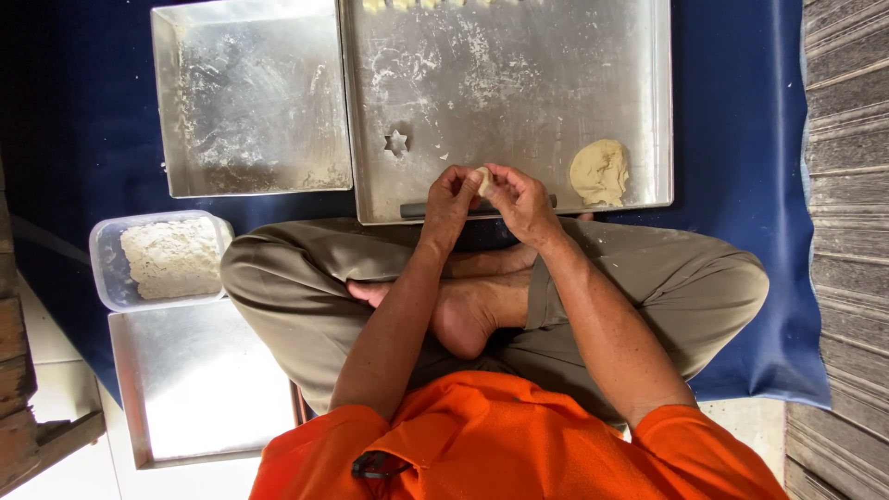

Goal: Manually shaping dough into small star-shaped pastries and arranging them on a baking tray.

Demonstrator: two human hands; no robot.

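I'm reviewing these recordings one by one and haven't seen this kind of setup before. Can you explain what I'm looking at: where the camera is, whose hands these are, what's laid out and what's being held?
There is no machine here. One camera sits on a person's head and looks down, so you see their orange shirt, crossed legs and both arms from above. They sit on a blue mat.

The left hand and right hand meet over the near edge of a large floured metal tray; their fingers pinch a small piece of dough between them.

On that tray lie a bigger dough lump and a star-shaped cutter. A second metal tray sits beside it, a third lies by the knee, and a clear plastic tub of dough stands next to it.
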